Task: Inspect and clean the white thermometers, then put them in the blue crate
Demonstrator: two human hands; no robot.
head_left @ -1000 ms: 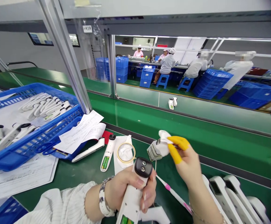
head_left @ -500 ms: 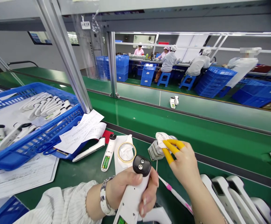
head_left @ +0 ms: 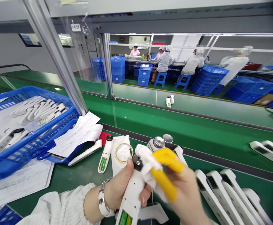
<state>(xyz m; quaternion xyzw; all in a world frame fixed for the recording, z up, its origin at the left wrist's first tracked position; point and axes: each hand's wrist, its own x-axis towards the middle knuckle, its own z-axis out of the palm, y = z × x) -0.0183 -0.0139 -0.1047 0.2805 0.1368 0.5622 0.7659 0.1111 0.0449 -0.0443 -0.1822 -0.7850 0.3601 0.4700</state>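
Note:
My left hand point(head_left: 117, 190) grips a white handheld device point(head_left: 133, 190) with a black head and green batteries showing in its lower end. My right hand point(head_left: 181, 187), with yellow covers on its fingers, pinches a white cloth point(head_left: 147, 162) against the device's black head. Behind the cloth stands a small container point(head_left: 159, 142) with its round metal lid tipped open. A roll of tape point(head_left: 124, 152) lies on white paper left of the cloth. Further left lies another white device point(head_left: 105, 154) with batteries exposed.
A blue basket point(head_left: 40, 131) of white devices is at the left, beside papers point(head_left: 74, 134) on a smaller blue tray. Several white devices point(head_left: 221, 190) lie at the right. Beyond the green conveyor point(head_left: 136, 115), people sit among blue crates. A metal post point(head_left: 56, 59) rises at the left.
My right hand has moved left and down from the container to the device's head, bringing the cloth. The open container top now shows. The view has shifted slightly right.

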